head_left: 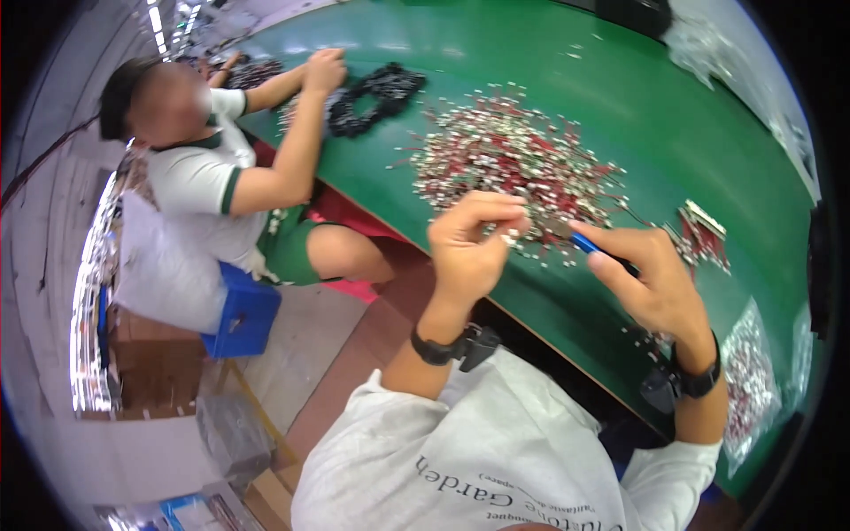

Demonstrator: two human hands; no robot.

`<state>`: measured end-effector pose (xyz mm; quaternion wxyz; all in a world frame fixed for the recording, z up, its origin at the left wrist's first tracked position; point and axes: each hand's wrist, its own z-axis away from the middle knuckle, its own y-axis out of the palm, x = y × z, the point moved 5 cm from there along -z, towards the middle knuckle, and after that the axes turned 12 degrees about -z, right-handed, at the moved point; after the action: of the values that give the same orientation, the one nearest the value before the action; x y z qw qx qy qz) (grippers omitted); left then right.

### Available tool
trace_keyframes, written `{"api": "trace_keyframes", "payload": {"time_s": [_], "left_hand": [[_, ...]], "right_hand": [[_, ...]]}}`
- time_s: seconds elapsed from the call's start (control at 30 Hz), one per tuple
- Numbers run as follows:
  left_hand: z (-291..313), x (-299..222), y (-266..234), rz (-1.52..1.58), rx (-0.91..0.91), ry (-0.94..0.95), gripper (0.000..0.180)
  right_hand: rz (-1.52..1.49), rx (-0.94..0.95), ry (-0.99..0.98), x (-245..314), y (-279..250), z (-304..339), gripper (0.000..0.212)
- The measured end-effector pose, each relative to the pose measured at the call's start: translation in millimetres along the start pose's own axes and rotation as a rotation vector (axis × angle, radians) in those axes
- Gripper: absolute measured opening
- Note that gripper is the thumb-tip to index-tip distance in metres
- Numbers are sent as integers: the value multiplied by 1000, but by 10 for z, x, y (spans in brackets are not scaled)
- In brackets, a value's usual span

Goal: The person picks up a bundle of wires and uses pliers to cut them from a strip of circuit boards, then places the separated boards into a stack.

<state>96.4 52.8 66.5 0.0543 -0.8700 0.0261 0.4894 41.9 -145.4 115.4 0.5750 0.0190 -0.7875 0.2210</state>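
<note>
A tiny white piece (pixel 511 237) sits at the fingertips of our left hand (pixel 469 248), and those fingers are pinched on it. Our right hand (pixel 651 274) grips a blue tool (pixel 584 243), pointing it toward the left hand. The tool's tip is too blurry for us to tell its shape. Both hands are up over the near edge of the green desk (pixel 691 133). Just past them we see a big messy pile of red wires with white ends (pixel 505 150). To the right of the pile, more red wires hang together on a pale strip (pixel 704 228). Nearer the desk's right end is a clear bag (pixel 748 380) full of little pieces. Left of the pile we see a black bundle (pixel 381 93). Beside it, a co-worker (pixel 208 168) sits along the same near edge, arms on the desk. A blue bin (pixel 243 310) is behind them.
</note>
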Motion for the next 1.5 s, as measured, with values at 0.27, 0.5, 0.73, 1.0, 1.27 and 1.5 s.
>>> {"api": "trace_keyframes", "payload": {"time_s": [0.27,0.5,0.73,1.0,1.27,1.5], "left_hand": [[14,29,-79,128,38,-91,15],[18,174,5,881,14,-271,15],[130,298,11,592,-61,-417,17],[122,175,-20,289,-101,-295,23],[68,10,-41,122,-120,-153,16],[15,3,-102,-24,-48,-6,13]], "right_hand": [[-6,16,16,48,4,-71,36],[-578,24,304,-220,13,-38,39],[367,-272,119,-299,-239,-153,38],[4,-66,2,-57,-51,-82,37],[33,24,-14,7,11,-34,37],[-93,93,165,-100,6,-94,36]]}}
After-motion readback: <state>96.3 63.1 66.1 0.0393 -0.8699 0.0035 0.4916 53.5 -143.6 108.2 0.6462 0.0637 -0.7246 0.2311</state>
